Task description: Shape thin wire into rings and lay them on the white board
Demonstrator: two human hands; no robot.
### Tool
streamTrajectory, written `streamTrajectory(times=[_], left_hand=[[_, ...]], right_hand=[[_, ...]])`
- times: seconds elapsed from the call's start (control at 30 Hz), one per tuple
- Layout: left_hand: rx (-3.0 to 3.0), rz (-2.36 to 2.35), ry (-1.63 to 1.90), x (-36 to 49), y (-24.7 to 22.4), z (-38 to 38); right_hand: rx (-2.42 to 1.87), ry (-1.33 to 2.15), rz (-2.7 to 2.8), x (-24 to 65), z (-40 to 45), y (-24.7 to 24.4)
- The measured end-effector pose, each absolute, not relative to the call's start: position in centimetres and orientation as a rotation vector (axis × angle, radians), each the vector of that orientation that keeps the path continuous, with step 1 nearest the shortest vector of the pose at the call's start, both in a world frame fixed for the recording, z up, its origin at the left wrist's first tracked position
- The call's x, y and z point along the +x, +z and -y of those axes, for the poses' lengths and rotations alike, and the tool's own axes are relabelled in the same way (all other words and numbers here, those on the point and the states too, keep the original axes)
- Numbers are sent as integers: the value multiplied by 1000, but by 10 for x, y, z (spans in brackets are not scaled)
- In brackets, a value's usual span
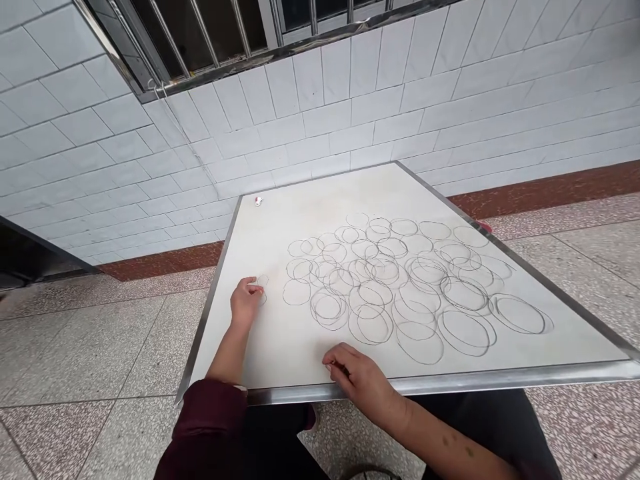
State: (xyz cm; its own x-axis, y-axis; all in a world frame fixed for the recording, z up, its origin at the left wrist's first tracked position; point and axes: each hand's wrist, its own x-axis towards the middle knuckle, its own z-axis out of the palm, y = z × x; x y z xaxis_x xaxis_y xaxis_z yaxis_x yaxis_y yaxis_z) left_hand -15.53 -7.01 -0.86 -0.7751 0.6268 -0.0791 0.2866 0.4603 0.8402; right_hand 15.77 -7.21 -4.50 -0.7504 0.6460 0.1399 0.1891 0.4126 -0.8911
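Many thin dark rings (375, 293) lie overlapping across the middle and right of a white table (280, 347). At the table's left side, my left hand (245, 302) has its thumb and index finger close together by a small thin ring (263, 279); part of the ring passes beside the fingertips. Near the front edge, my right hand (357, 377) is curled with thumb and fingertips pinched. Anything between those fingertips is too small to make out.
The table has a metal rim (450, 382). A small red and white object (258, 201) sits at its far left corner. Behind stands a white tiled wall (320, 127) with a barred window (225, 33).
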Motion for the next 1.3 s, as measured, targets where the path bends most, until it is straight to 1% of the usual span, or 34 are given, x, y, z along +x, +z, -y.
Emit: streamTrajectory(times=[0.17, 0.47, 0.6, 0.73, 0.93, 1.1, 1.3], left_hand=[[885, -2425, 1216, -160, -12, 71], [947, -2463, 1338, -161, -17, 69], [1022, -2513, 1378, -166, -13, 69], [1235, -2552, 1309, -169, -8, 66], [1423, -2521, 1195, -158, -20, 59], [1399, -2543, 1230, -153, -17, 59], [1138, -2656, 1450, -168, -6, 81]], right_hand=[[-757, 1409, 2145, 156, 69, -42], [-749, 1371, 2174, 155, 69, -41], [-740, 1340, 2204, 155, 70, -43], [-735, 1293, 2232, 155, 72, -44], [-700, 1260, 2255, 155, 74, -48], [-705, 1260, 2246, 155, 74, -48], [-700, 1293, 2240, 155, 73, -46]])
